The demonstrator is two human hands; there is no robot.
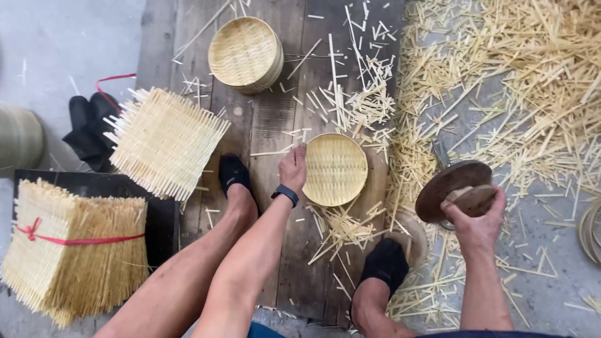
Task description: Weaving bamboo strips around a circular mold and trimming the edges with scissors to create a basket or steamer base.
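Note:
My left hand [293, 168] rests on the left rim of a round woven bamboo disc [336, 169] that lies on the dark wooden board [275, 119]. A dark watch sits on that wrist. My right hand [476, 222] is raised over the strewn floor and grips a round brown wooden disc tool [452, 185] by its block handle, tilted on edge. Both my feet in black socks [233, 173] [385, 263] rest on the board, on either side of the woven disc.
A stack of round woven discs [245, 53] stands at the board's far end. A square woven mat [164, 141] lies to the left, and a tied bundle of mats [72, 247] is nearer. Bamboo offcuts [513, 81] cover the floor to the right. Black cloth [87, 128] lies far left.

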